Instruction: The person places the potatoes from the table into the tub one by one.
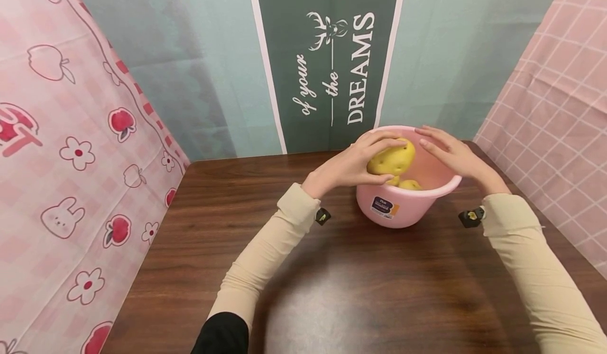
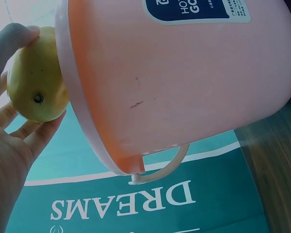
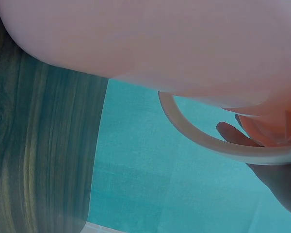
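Note:
My left hand point(image 1: 353, 159) holds a yellow potato point(image 1: 393, 159) at the mouth of a pink bucket point(image 1: 403, 209), thumb on the near side and fingers over the top. In the left wrist view the potato point(image 2: 39, 77) shows a dark dimple and sits beside the rim. More yellow potatoes point(image 1: 409, 185) lie inside the bucket, partly hidden. On the far right of the rim, my right hand point(image 1: 455, 154) holds the bucket, thumb inside the mouth. The right wrist view shows its fingertip point(image 3: 235, 134) through the gap beside the bucket's handle point(image 3: 199, 133).
The bucket stands on a dark wooden table point(image 1: 227, 227), near its back right corner. A green cloth with lettering point(image 1: 332, 69) hangs behind. Patterned pink cloths hang at the left point(image 1: 85, 159) and right point(image 1: 559, 111).

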`<action>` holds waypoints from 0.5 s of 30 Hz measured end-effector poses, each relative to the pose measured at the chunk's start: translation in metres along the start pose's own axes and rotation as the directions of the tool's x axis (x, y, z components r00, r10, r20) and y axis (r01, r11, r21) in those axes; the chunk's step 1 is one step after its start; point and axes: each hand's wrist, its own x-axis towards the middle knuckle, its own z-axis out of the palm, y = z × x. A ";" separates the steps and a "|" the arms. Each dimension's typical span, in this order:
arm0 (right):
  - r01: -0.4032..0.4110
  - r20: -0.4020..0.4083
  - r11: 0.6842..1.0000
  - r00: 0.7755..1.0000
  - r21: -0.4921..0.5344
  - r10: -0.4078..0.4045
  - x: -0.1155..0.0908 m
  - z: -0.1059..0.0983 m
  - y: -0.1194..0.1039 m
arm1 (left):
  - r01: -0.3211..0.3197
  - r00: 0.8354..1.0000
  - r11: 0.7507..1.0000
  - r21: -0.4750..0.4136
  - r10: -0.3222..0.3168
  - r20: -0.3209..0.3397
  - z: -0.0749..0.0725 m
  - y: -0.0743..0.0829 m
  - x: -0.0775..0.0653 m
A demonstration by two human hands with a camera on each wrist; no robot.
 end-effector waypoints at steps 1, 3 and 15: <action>-0.001 0.001 1.000 1.000 0.001 0.001 0.000 0.000 0.000 | 0.000 1.000 1.000 0.000 0.000 0.001 0.000 0.000 0.000; 0.000 0.001 1.000 1.000 0.000 0.000 0.000 0.000 0.000 | 0.000 1.000 1.000 0.003 0.000 0.005 0.001 0.000 0.001; 0.012 -0.002 1.000 1.000 -0.003 -0.012 0.001 0.000 0.000 | -0.024 0.999 1.000 -0.007 0.023 -0.033 0.001 -0.003 0.002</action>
